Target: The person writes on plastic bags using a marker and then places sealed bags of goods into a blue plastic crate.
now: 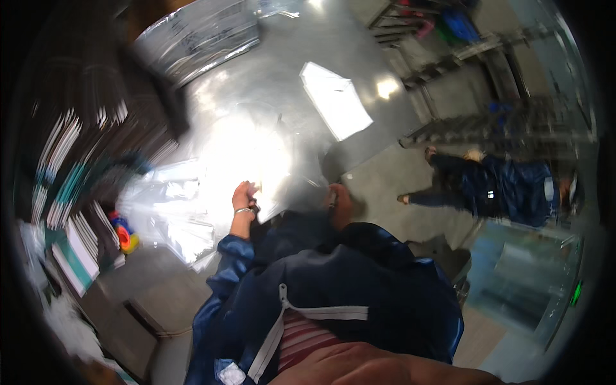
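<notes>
My left hand (244, 196), with a bracelet at the wrist, is over the near edge of a shiny metal table (327, 33). Its fingers look curled, but strong glare hides whether anything is in them. My right hand (340, 204) hangs blurred and shaded at the table's near right corner, fingers bent; what it may hold is not visible. Clear plastic bags or sleeves (185, 192) lie to the left of my left hand, washed out by light. Farther up the table lies a white sheet or flat packet (337, 101).
A silvery wrapped block (207, 41) sits at the far left. Folders or stacked papers (74, 260) and coloured tape rolls (124, 235) line the left. On the right are a person in a dark blue jacket (515, 190), metal racks (481, 115) and a pale glass-like panel (524, 274).
</notes>
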Demonstrator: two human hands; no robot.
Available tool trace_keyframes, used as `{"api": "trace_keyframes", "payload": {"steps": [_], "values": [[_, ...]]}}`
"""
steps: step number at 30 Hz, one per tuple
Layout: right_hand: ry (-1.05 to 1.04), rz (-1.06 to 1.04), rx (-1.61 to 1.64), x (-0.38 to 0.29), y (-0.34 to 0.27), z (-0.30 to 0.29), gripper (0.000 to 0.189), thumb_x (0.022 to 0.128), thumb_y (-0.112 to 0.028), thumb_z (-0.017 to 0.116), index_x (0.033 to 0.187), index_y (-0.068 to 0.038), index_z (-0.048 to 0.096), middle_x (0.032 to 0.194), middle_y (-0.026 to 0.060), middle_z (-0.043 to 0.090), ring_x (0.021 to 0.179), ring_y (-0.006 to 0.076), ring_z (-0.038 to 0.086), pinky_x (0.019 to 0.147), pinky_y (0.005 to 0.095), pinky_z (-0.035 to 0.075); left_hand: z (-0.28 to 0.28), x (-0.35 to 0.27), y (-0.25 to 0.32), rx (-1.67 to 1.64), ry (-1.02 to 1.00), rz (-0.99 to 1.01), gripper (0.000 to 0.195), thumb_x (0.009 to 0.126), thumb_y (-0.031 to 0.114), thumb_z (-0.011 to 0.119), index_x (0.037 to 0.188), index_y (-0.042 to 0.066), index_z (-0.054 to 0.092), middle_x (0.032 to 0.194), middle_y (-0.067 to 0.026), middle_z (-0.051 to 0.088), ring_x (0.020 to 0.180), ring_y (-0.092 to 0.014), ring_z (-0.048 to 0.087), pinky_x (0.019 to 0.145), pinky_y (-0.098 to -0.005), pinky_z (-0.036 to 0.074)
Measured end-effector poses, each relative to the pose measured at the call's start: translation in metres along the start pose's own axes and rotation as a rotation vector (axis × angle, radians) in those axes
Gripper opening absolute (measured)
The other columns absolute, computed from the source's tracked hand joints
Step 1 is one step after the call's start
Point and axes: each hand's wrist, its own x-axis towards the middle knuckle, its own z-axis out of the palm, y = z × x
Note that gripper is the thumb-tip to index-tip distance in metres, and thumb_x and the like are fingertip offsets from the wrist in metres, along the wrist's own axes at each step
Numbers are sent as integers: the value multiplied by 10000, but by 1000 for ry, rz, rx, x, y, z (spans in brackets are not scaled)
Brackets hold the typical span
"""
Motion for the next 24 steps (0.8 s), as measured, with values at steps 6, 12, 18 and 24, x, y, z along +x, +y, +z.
{"api": "trace_keyframes", "payload": {"steps": [6, 12, 18, 24], "values": [[-84, 268, 417, 25, -11, -15, 203, 930, -51, 590, 1130, -71, 560, 884, 64, 591, 704, 102, 588, 631, 242, 476, 14, 38, 41, 481, -108, 451, 262, 893, 92, 697, 1155, 80, 688, 736, 45, 613, 633, -76, 501, 580, -208, 402], [32, 20, 182, 101, -8, 30, 229, 924, -140, 635, 1143, -115, 573, 1031, 135, 620, 863, 347, 636, 716, 403, 508, -1, 35, 40, 1166, 290, 742, 540, 722, 373, 834, 1127, 78, 633, 1046, -137, 640, 950, -289, 630, 817, -410, 523], [-25, 36, 74, 147, 19, 82, 265, 874, -68, 662, 1123, -88, 573, 1024, 163, 604, 891, 354, 607, 751, 406, 496, -7, 55, 58, 1431, 626, 739, 628, 704, 368, 841, 1185, 77, 561, 1077, -142, 613, 1005, -340, 629, 801, -448, 520], [-317, 28, -115, 99, 39, 91, 435, 781, 32, 603, 1184, -127, 566, 1133, 125, 579, 1034, 342, 591, 831, 408, 499, 10, 58, 132, 1566, 504, 1211, 150, 855, 198, 684, 969, 107, 655, 925, -115, 648, 876, -344, 632, 722, -463, 500]]}}
